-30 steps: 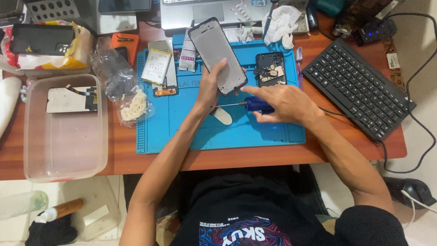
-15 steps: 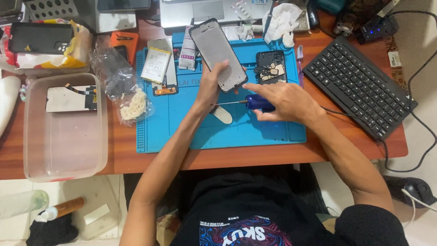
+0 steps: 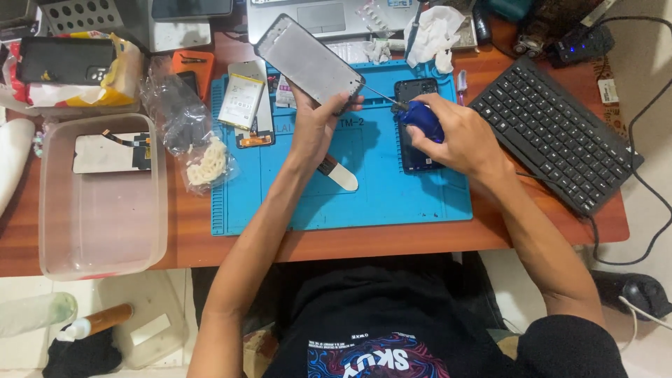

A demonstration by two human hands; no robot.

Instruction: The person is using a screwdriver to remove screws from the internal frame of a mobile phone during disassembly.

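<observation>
Grey phone frame (image 3: 308, 61) tilted above the blue mat, blue-handled screwdriver (image 3: 413, 115) tip at its edge.

Left hand (image 3: 316, 122) holds a phone frame (image 3: 308, 63); right hand (image 3: 458, 136) grips a blue screwdriver (image 3: 420, 117).

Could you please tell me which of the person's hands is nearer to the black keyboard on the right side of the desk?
The right hand, holding a blue-handled screwdriver, sits just beside the keyboard. The left hand holds the phone frame farther away over the blue mat.

Blue mat (image 3: 392, 196) (orange-brown table (image 3: 532, 231))
</observation>
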